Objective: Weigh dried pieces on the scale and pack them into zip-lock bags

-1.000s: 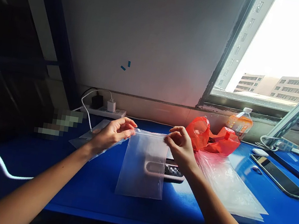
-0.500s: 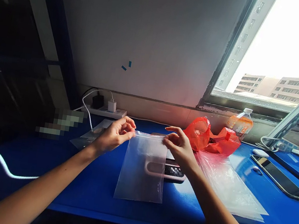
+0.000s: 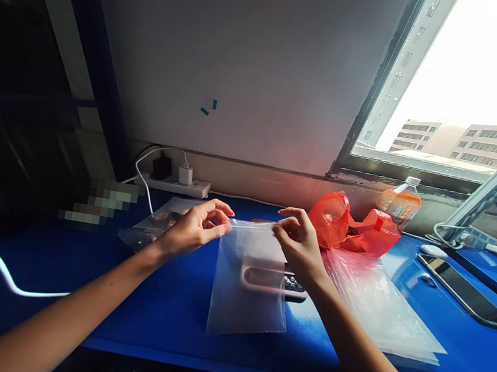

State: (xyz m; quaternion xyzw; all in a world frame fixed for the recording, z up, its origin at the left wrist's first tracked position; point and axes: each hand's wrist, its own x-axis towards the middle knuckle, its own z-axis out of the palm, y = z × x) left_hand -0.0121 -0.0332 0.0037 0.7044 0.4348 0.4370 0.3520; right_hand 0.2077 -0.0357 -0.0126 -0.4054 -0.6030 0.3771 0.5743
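A translucent zip-lock bag (image 3: 245, 299) hangs upright above the table, its top edge stretched between my two hands. My left hand (image 3: 194, 228) pinches the upper left corner between thumb and fingers. At the opposite corner, my right hand (image 3: 298, 244) grips the top edge the same way, its index finger raised. Through the plastic shows a device that looks like a small scale (image 3: 296, 288), with buttons on a dark panel; the bag and my right hand hide part of it. No contents can be made out in the bag.
Flat clear bags (image 3: 380, 304) lie right of my right hand, below a red plastic bag (image 3: 341, 223). Farther right are a phone (image 3: 467, 292) and an earbud case (image 3: 434, 251). An orange drink bottle (image 3: 401, 201) stands behind. At left are filled bags (image 3: 139, 238) and a power strip (image 3: 168, 184).
My left hand has shifted slightly right, toward my right hand. The hanging bag's lower part has swung right, covering more of the device's panel.
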